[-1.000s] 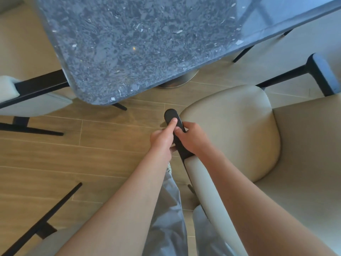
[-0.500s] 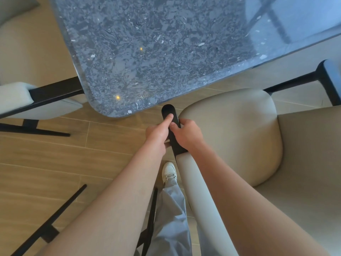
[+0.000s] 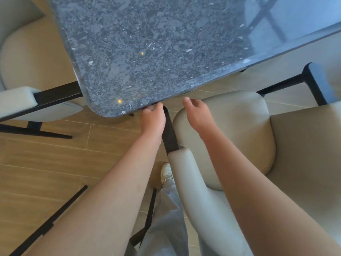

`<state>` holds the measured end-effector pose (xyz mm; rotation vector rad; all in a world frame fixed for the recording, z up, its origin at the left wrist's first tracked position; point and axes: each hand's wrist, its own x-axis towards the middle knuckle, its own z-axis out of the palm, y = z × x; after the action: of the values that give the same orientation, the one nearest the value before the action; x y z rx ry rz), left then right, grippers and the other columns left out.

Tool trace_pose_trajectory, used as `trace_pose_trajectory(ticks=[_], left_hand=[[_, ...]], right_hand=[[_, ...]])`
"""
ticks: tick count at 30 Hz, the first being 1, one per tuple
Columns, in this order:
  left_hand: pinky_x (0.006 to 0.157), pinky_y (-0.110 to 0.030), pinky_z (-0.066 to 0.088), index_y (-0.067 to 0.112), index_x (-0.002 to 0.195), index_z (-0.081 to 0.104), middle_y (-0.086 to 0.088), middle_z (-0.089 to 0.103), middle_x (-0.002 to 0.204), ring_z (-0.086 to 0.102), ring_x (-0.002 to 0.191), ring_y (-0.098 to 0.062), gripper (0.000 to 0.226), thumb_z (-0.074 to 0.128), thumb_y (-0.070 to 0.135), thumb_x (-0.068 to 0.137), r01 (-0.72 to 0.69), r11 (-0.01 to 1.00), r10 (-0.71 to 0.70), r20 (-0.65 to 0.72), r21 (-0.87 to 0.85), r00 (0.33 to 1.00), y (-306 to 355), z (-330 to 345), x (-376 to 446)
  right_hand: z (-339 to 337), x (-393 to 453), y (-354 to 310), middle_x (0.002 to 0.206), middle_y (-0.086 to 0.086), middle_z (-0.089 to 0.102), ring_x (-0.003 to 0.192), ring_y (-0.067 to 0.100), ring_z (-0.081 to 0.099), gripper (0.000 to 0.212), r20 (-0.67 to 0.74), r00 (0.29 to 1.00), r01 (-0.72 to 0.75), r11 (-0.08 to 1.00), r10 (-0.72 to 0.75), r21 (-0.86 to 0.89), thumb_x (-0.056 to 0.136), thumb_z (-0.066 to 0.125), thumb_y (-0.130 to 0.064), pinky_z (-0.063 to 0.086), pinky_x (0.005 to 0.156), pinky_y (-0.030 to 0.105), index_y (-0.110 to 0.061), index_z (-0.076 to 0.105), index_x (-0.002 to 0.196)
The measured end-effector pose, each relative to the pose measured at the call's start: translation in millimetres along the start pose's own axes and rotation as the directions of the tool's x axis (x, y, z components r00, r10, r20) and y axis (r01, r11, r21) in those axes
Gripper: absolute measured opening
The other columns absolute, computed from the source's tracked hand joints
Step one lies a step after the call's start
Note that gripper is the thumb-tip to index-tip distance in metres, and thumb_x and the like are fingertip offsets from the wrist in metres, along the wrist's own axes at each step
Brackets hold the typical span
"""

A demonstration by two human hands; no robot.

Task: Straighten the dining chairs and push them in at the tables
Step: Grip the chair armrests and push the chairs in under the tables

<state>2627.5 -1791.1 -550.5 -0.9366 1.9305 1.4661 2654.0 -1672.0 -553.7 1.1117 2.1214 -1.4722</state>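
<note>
- One dark blue-grey speckled stone table top (image 3: 166,43) fills the upper part of the head view, its rounded corner right above both hands.
- Next in size, the cream upholstered dining chair (image 3: 239,130) sits at the right, its rounded seat front drawn up close to the table edge, the padded backrest off to the far right.
- A second cream padded chair (image 3: 27,52) sits on the left side of the table, its black frame bar running under the table corner.
- The light wooden plank floor (image 3: 55,163) shows between them, with thin black chair legs crossing the lower left.
- The near chair's black armrest bar (image 3: 170,133) runs from its padded cream arm up towards the table corner.
- Left hand (image 3: 153,121): fingers curled, resting against the left side of that black bar by its tip, right at the table edge; whether they truly clasp it, I cannot tell.
- Right hand (image 3: 197,115): off the bar, hovering above the seat cushion, fingers loosely bent, gripping nothing.
- A white shoe (image 3: 167,174) and pale grey trouser leg peek out below the armrest.
</note>
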Motion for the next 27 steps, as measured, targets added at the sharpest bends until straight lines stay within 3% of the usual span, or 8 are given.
trace_pose_trajectory(ticks=[2, 6, 8, 12, 16, 21, 24, 27], left_hand=[[0.080, -0.033, 0.042, 0.024, 0.078, 0.053, 0.007, 0.054, 0.079, 0.052, 0.081, -0.020, 0.020, 0.052, 0.029, 0.097, -0.066, 0.994, 0.066, 0.010, 0.091, 0.998, 0, 12, -15], [0.086, -0.035, 0.049, 0.021, 0.107, 0.068, 0.000, 0.067, 0.107, 0.061, 0.102, -0.023, 0.038, 0.049, 0.045, 0.085, -0.183, 0.958, 0.197, -0.044, 0.222, 0.979, -11, 45, -34], [0.083, -0.031, 0.047, 0.020, 0.110, 0.069, 0.003, 0.069, 0.099, 0.062, 0.097, -0.020, 0.034, 0.050, 0.041, 0.090, -0.202, 0.950, 0.211, -0.012, 0.236, 0.977, -13, 70, -46], [0.070, -0.030, 0.040, 0.019, 0.086, 0.064, 0.009, 0.058, 0.072, 0.054, 0.072, -0.014, 0.020, 0.052, 0.031, 0.096, -0.226, 0.956, 0.215, 0.079, 0.187, 0.973, -3, 138, -67], [0.058, -0.031, 0.034, 0.021, 0.063, 0.049, 0.008, 0.047, 0.059, 0.045, 0.061, -0.015, 0.035, 0.055, 0.032, 0.096, -0.239, 0.956, 0.215, 0.149, 0.169, 0.965, 7, 229, -85], [0.076, -0.027, 0.043, 0.016, 0.103, 0.070, 0.003, 0.067, 0.089, 0.066, 0.094, -0.018, 0.026, 0.060, 0.038, 0.095, -0.178, 0.978, 0.142, 0.284, 0.107, 0.948, 7, 353, -112], [0.079, -0.031, 0.047, 0.015, 0.108, 0.067, -0.003, 0.070, 0.102, 0.067, 0.101, -0.022, 0.032, 0.058, 0.043, 0.093, -0.138, 0.984, 0.095, 0.327, 0.109, 0.940, 6, 413, -118], [0.090, -0.040, 0.054, 0.019, 0.105, 0.064, -0.002, 0.068, 0.104, 0.066, 0.102, -0.024, 0.031, 0.057, 0.046, 0.093, -0.071, 0.990, 0.026, 0.348, 0.118, 0.937, 6, 452, -121]], right_hand=[[-21, -2, 1, 0.140, 0.006, 0.059, 0.131, 0.022, 0.052, 0.055, -0.028, 1.000, 0.015, 1.000, -0.014, 0.026, 0.102, 0.045, -0.046, 0.039, 0.110, 0.037, -0.007, 0.054, 0.139], [-74, -5, 6, 0.114, 0.001, 0.062, 0.118, 0.017, 0.057, 0.044, -0.089, 0.995, 0.039, 0.996, -0.032, 0.076, 0.103, 0.047, -0.041, 0.041, 0.097, 0.029, -0.008, 0.061, 0.129], [-106, -1, 14, 0.118, -0.001, 0.062, 0.118, 0.016, 0.056, 0.043, -0.108, 0.994, 0.040, 0.997, -0.033, 0.065, 0.103, 0.047, -0.042, 0.042, 0.100, 0.031, -0.011, 0.060, 0.129], [-175, 20, 31, 0.129, -0.001, 0.063, 0.122, 0.019, 0.057, 0.045, -0.158, 0.987, 0.035, 0.999, -0.035, -0.004, 0.100, 0.048, -0.044, 0.043, 0.105, 0.036, -0.014, 0.060, 0.132], [-251, 49, 55, 0.136, 0.002, 0.062, 0.126, 0.021, 0.056, 0.050, -0.188, 0.980, 0.039, 0.994, -0.058, -0.104, 0.097, 0.049, -0.045, 0.043, 0.106, 0.038, -0.016, 0.058, 0.136], [-351, 89, 91, 0.130, 0.009, 0.063, 0.122, 0.028, 0.055, 0.045, -0.294, 0.950, 0.032, 0.968, -0.107, -0.250, 0.095, 0.052, -0.032, 0.042, 0.096, 0.034, -0.013, 0.057, 0.135], [-390, 116, 114, 0.133, 0.013, 0.058, 0.122, 0.035, 0.053, 0.050, -0.293, 0.951, 0.002, 0.946, -0.102, -0.323, 0.093, 0.051, -0.033, 0.045, 0.099, 0.042, -0.014, 0.051, 0.139], [-411, 134, 134, 0.125, 0.014, 0.060, 0.105, 0.035, 0.058, 0.045, -0.182, 0.983, -0.041, 0.915, -0.036, -0.401, 0.095, 0.052, -0.029, 0.045, 0.083, 0.036, -0.013, 0.047, 0.136]])
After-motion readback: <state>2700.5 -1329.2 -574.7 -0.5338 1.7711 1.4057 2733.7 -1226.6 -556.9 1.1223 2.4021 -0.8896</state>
